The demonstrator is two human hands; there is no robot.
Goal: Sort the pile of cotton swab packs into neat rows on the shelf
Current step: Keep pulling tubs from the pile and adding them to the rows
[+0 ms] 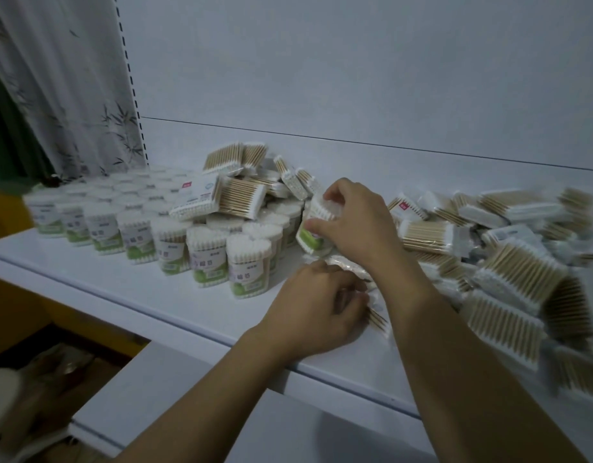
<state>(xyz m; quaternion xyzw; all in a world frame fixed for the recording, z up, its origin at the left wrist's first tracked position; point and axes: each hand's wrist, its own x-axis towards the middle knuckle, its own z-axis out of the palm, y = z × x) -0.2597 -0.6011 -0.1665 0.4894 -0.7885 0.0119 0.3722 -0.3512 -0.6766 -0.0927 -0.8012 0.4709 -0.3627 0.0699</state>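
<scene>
The round clear tub of white-tipped cotton swabs with a green-and-white label (313,228) sits tilted in the right hand (351,222), just beside the nearest of the standing rows of like tubs (138,235), which stretch away to the left of both hands; I judge it light and fairly stiff, though its smooth plastic wall could slip, so I would take it round the middle, thumb against fingers; the right hand's fingers are curled round its top and side, gripping it. Just below, the left hand (315,302) is closed in a pinch on a flat clear-wrapped packet of wooden-stick swabs (377,314) lying on the white shelf board (154,295); that packet I reckon soft-skinned and crinkly, easy to crush at the tips, best held by its long edges. To the right of the hands sprawls the loose pile of flat packets (505,272), blurred; beyond the right hand and to its left, more flat packets (241,195) lie heaped on top of the tubs.
</scene>
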